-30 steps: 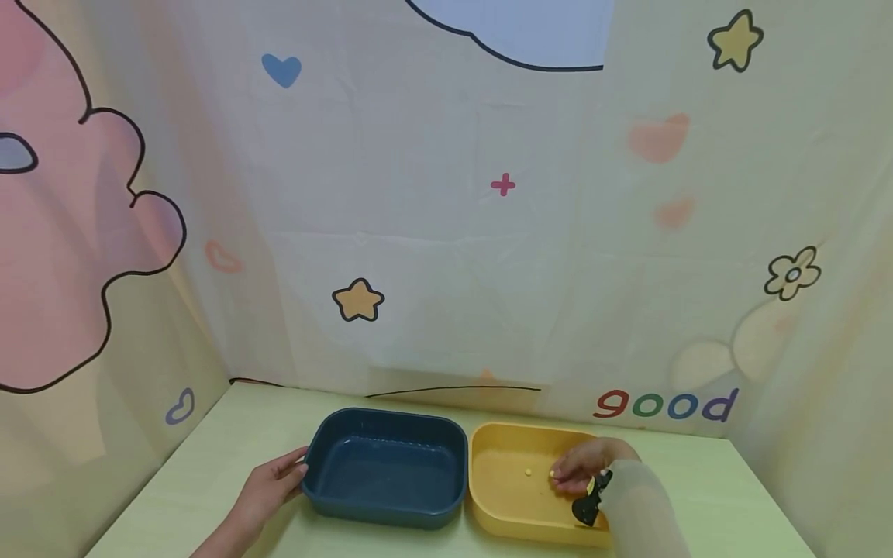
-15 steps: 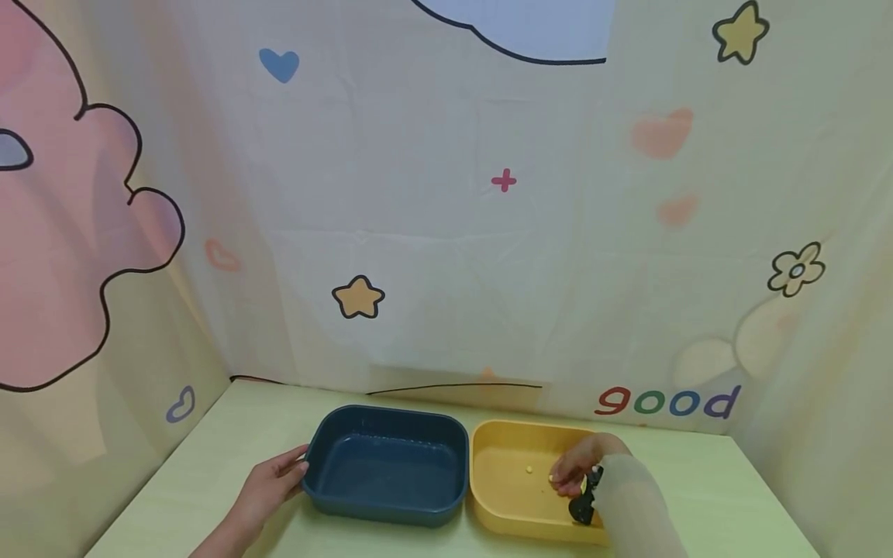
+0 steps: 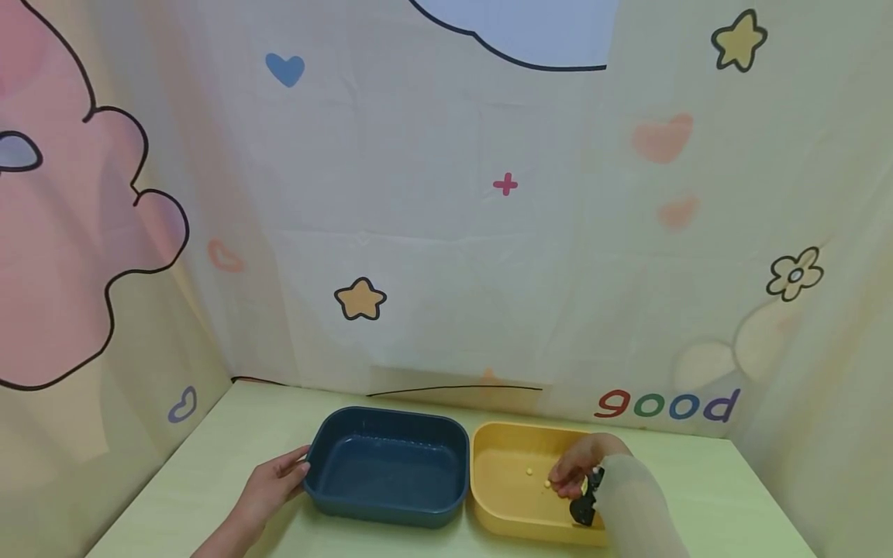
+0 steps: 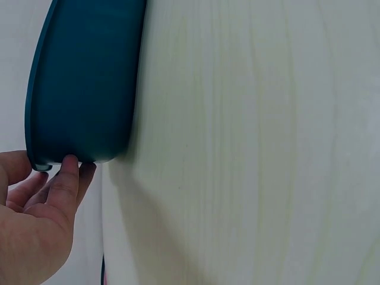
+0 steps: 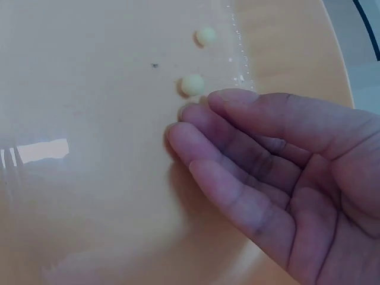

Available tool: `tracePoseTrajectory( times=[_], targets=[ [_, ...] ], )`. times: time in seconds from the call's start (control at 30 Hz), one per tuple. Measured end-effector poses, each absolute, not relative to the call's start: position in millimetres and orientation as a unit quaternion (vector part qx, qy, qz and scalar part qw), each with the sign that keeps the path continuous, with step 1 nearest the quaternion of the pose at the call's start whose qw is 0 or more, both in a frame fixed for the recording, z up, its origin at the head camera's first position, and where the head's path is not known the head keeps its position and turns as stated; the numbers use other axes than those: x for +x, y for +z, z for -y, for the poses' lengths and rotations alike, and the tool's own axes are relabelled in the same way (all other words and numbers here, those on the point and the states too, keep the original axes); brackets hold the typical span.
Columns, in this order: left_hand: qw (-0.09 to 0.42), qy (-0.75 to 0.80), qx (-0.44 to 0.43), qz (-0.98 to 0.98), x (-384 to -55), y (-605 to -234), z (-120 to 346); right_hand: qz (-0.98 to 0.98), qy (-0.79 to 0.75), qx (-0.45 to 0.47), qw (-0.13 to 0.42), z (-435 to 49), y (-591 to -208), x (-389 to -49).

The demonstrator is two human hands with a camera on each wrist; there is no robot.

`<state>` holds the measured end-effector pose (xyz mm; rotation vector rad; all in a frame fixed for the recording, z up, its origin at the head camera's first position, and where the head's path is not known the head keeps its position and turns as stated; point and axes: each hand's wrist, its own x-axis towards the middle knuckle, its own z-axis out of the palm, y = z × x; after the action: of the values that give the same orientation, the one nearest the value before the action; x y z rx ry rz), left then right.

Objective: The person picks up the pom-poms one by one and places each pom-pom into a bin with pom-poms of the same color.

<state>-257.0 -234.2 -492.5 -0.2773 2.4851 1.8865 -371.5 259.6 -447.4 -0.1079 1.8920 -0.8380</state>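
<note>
In the head view my left hand (image 3: pixel 270 487) holds the left end of a dark blue tray (image 3: pixel 398 514). The left wrist view has the thumb at the rim and the fingers (image 4: pixel 66 184) against the outer wall below it. My right hand (image 3: pixel 576 470) is low inside a yellow tray (image 3: pixel 502 508), its fingers loosely bent and thumb near the index finger. Just off its fingertips lies a small pale yellow ball (image 5: pixel 192 85). A second pale ball (image 5: pixel 205 36) sits farther off on the tray floor. Whether anything lies between thumb and finger is hard to tell.
Both trays stand side by side on a pale wood-grain table (image 3: pixel 265 422). A printed cloth (image 3: pixel 446 232) hangs behind and at both sides. A black strap or mount (image 3: pixel 586 500) is on my right wrist. A dark speck (image 5: pixel 155 65) is on the yellow tray floor.
The ball by my right fingertips has shifted slightly toward the front left of the yellow tray and now shows apart from them. My left hand has stayed on the blue tray.
</note>
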Motion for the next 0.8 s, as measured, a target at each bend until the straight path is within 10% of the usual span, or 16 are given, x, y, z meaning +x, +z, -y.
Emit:
tracePoseTrajectory(
  times=[0.2, 0.8],
  targets=[
    [0.005, 0.601, -0.087, -0.795, -257.1, -492.4, 233.9, -0.786, -0.364, -0.043, 0.499, -262.0, -440.0, -368.0],
    [0.013, 0.594, -0.093, -0.799, -257.6, -492.6, 234.8, -0.874, -0.423, -0.078, 0.225, -268.4, -401.7, -334.3]
  ],
)
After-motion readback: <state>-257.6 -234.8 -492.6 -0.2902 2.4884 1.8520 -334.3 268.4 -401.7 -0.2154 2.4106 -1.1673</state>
